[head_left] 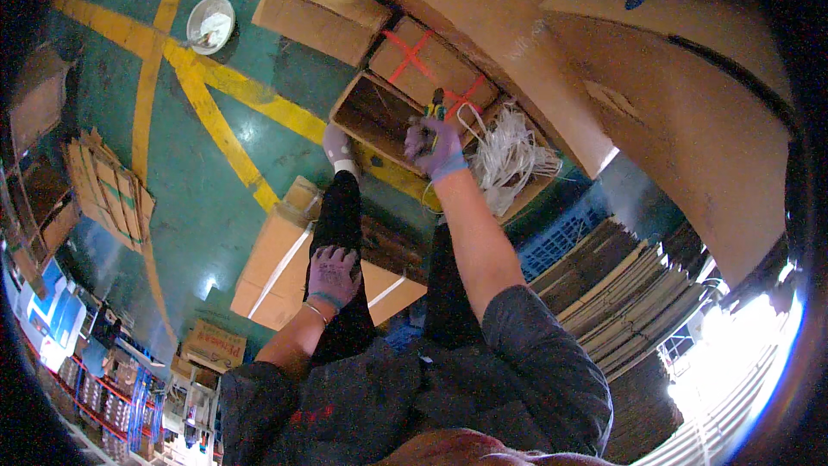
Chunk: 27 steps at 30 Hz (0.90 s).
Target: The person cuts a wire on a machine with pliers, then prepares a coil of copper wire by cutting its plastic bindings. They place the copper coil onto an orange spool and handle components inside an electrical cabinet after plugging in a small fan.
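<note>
My right hand (435, 148), in a pale purple glove, is closed around a pair of pliers (437, 105) with green-and-yellow handles. The tool's dark end points away from me, past the fingers. Just left of this hand is an open, dark-looking cardboard box (373, 121). To its right lies a tangled heap of white plastic strapping (511, 155) in a carton. My left hand (334, 274), gloved the same way, lies on my left thigh with its fingers stretched out, holding nothing.
A carton with red tape crosses (405, 56) stands behind the open box. Large cardboard sheets (681, 121) rise at right, above stacked flat cardboard (604, 293). A strapped carton (274, 263) is beside my left leg. A white bucket (210, 25) stands far left near yellow floor lines.
</note>
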### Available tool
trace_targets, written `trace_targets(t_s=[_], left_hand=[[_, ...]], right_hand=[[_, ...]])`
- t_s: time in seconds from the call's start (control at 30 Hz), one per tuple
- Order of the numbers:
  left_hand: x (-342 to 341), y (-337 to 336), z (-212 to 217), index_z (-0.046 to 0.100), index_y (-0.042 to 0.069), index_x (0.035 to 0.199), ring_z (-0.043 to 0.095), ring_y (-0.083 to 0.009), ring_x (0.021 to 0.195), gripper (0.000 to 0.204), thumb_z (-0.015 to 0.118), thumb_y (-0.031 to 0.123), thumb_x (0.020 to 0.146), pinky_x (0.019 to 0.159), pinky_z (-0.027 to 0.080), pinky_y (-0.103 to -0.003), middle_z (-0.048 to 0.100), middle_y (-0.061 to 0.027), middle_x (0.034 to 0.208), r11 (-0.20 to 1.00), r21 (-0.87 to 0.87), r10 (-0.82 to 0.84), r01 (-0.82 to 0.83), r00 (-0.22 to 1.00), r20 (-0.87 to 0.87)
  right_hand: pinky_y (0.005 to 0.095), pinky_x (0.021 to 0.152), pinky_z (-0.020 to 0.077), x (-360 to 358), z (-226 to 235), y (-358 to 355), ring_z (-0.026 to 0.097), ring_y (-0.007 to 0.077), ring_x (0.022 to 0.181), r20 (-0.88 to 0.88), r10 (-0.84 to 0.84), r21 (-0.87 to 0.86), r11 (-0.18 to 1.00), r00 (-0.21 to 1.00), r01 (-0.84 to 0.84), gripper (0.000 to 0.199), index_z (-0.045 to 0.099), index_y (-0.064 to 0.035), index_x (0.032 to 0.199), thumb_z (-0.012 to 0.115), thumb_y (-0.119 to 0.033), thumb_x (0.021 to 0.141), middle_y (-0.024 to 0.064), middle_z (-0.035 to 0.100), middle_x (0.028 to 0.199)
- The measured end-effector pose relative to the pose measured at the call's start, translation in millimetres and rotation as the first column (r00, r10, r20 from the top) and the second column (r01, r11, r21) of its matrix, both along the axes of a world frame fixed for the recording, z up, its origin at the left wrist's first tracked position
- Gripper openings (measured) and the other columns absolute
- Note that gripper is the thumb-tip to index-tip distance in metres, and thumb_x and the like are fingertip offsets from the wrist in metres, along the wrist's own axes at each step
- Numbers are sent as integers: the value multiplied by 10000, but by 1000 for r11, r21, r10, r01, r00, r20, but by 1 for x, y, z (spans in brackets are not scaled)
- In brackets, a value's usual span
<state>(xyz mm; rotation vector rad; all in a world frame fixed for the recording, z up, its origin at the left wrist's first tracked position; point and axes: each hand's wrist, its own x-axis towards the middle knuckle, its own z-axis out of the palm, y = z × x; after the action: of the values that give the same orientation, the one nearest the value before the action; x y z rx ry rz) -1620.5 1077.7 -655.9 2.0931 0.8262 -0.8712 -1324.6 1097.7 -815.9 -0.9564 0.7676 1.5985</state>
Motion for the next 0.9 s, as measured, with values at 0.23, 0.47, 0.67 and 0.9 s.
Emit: trace_targets(t_s=[0.23,0.47,0.67,0.9], left_hand=[[-7,-4,-1,560,93,1193,467,-293,1146,449,557,336,815,1026,300,-437,565,-112,1130,999,12,39,-39,999,-18],[-6,-9,-3,544,95,1210,457,-290,1160,465,563,336,813,1030,292,-430,551,-107,1160,999,-24,43,-45,997,-67],[-9,-15,-4,568,91,1179,475,-283,1129,439,566,327,809,1020,303,-426,567,-102,1119,998,-6,63,-63,997,-37],[-10,-14,-9,593,83,1144,486,-290,1110,417,585,304,791,997,330,-434,582,-108,1083,992,44,118,-119,993,22]], right_hand=[[329,741,491,-56,104,-45,607,234,803,647,762,-278,253,14,-927,643,407,33,1301,574,-346,809,184,591,1013],[427,983,391,68,7,-5,481,361,1189,133,728,-661,-440,-673,-607,656,319,-27,1386,445,-342,825,234,455,1324],[431,951,419,115,-27,-18,526,342,1139,30,587,-690,-574,-809,-442,578,418,-25,1323,440,-311,821,207,516,1267],[402,750,522,166,-89,-51,658,304,824,174,327,-528,-765,-929,-369,268,686,-6,898,566,-219,786,180,670,957]])
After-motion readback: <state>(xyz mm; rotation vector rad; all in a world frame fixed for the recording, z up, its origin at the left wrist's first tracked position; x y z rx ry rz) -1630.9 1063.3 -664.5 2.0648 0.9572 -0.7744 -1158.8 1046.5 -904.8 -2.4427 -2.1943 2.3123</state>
